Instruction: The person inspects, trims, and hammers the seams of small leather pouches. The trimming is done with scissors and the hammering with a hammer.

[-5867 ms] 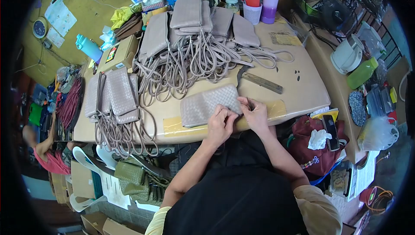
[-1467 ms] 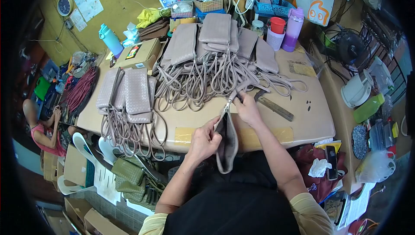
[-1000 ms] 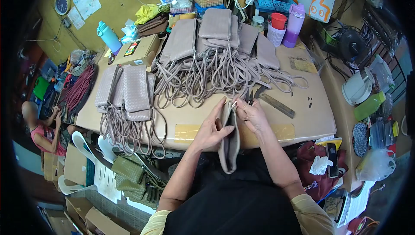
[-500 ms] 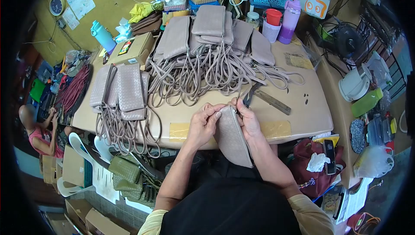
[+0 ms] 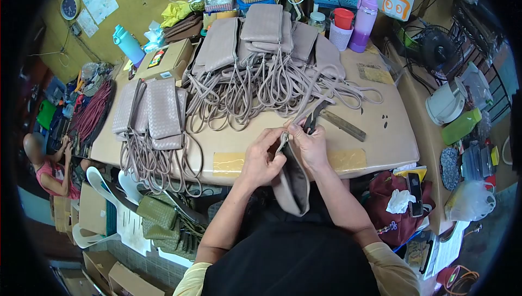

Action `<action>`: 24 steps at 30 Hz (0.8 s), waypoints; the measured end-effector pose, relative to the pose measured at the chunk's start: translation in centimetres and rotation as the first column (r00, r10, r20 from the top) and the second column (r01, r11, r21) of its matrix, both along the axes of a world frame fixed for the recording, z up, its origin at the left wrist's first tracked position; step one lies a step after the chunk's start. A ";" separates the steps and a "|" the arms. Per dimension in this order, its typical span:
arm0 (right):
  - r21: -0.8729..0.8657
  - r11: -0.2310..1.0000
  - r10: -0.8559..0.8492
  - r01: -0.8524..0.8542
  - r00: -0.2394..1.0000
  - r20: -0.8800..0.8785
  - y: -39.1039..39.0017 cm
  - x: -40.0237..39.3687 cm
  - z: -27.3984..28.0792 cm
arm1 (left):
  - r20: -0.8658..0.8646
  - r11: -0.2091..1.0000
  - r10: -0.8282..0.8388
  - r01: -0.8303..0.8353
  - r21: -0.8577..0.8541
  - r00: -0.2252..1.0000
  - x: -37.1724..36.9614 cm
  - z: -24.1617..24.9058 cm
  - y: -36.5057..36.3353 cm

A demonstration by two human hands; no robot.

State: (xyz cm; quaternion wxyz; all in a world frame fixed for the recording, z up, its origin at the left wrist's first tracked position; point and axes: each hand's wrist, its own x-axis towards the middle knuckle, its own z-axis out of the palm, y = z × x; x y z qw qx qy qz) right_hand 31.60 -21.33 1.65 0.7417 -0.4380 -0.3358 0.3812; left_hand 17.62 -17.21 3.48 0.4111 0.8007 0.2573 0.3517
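A taupe zip pouch hangs between my two hands above my lap, its mouth gaping and a dark lining showing. My left hand is closed on its upper end, thumb at the opening. Closed by the zip end, my right hand pinches the pouch's corner, where a thin strap runs up toward the pile. Black-handled pliers overlap the right fingertips in this view. Just beyond them, a flat worn bar lies on the table.
Taupe pouches with looped straps are heaped at the table's back, and another stack is at left. Bottles, a box and baskets line the back edge. Green woven pouches rest on a white chair. A person sits far left.
The pouch has turned and its mouth has opened, showing the lining. My left hand has shifted its hold along the opening. The pliers have changed angle beside my right hand.
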 end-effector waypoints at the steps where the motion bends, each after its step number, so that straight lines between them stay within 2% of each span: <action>1: -0.003 1.000 -0.001 0.001 1.000 -0.001 -0.1 0.1 -0.4 | -0.001 1.000 -0.001 0.001 -0.003 1.000 -0.1 -0.4 0.1; 3: -0.092 0.992 0.075 -0.088 0.988 -0.134 -0.2 0.2 -0.7 | -0.038 0.997 -0.060 0.062 0.050 0.997 -0.2 -1.2 0.5; 4: -0.092 0.992 0.075 -0.088 0.988 -0.138 0.0 0.2 -0.8 | -0.109 0.999 -0.027 0.031 0.034 0.994 -0.4 -1.1 0.4; 5: -0.152 0.987 0.047 -0.059 0.996 -0.082 0.1 0.1 -0.8 | -0.113 0.999 -0.028 0.032 0.031 0.993 -0.4 -1.2 0.3; 7: -0.262 0.965 0.002 0.008 0.999 0.038 0.3 0.1 -0.8 | -0.075 0.976 0.093 -0.106 -0.188 0.993 -0.2 -1.3 0.3; 8: -0.259 0.966 0.001 0.008 0.999 0.037 0.1 0.0 -1.2 | -0.076 0.977 0.094 -0.106 -0.185 0.993 -0.3 -1.3 0.4; 9: -0.150 0.988 0.012 0.036 0.951 0.308 -0.5 -0.3 -1.6 | -0.075 0.983 0.129 -0.137 -0.121 0.989 -0.5 -1.3 0.5; 10: -0.037 0.999 -0.006 0.032 0.830 0.557 -1.0 -0.3 -1.9 | -0.071 0.984 0.164 -0.169 -0.059 0.984 -0.6 -1.3 0.4; 11: -0.037 0.999 -0.005 0.032 0.829 0.559 -1.4 0.2 -1.9 | -0.063 0.980 0.199 -0.199 0.002 0.978 -0.6 -1.3 0.4; 12: -0.156 0.987 0.068 0.040 0.774 0.629 -2.2 0.5 -0.6 | -0.004 0.979 0.187 -0.186 0.083 0.982 -0.6 -0.8 0.1; 13: -0.274 0.960 0.151 0.060 0.715 0.683 -3.0 0.7 0.6 | -0.004 0.980 0.186 -0.186 0.078 0.982 -0.6 -0.6 0.1; 15: -0.214 0.975 0.112 0.065 0.687 0.718 -3.4 1.3 1.8 | -0.059 0.919 0.126 -0.094 0.382 0.990 -1.3 -0.2 0.4; 16: -0.206 0.978 0.155 0.032 0.551 0.820 -3.6 2.0 2.0 | -0.215 0.931 0.097 -0.012 0.365 0.972 -1.8 1.9 0.0; 17: -0.204 0.979 0.189 -0.004 0.398 0.898 -3.7 2.6 2.2 | -0.218 0.931 0.095 -0.009 0.364 0.971 -2.3 2.1 0.4; 19: -0.255 0.966 0.250 -0.040 0.395 0.884 -3.6 3.1 2.2 | -0.302 0.921 -0.092 0.197 0.337 0.949 -3.1 2.5 1.1; 20: -0.349 0.919 0.391 -0.185 0.549 0.738 -3.3 3.3 1.6 | -0.303 0.959 -0.145 0.209 0.190 0.942 -3.3 3.0 1.3; 21: -0.404 0.849 0.522 -0.340 0.657 0.545 -3.2 3.5 1.4 | -0.305 0.960 -0.142 0.206 0.188 0.942 -3.5 2.7 1.3; 22: -0.407 0.806 0.588 -0.430 0.667 0.458 -3.2 3.7 1.4 | -0.217 0.979 -0.193 0.173 -0.110 0.957 -3.6 2.1 1.5; 23: -0.406 0.807 0.586 -0.430 0.669 0.457 -3.2 3.7 1.3 | -0.116 0.904 -0.215 0.153 -0.398 0.970 -3.5 1.4 1.8; 24: -0.394 0.791 0.601 -0.469 0.716 0.355 -3.3 3.7 1.2 | -0.117 0.903 -0.218 0.154 -0.401 0.969 -3.4 0.6 1.8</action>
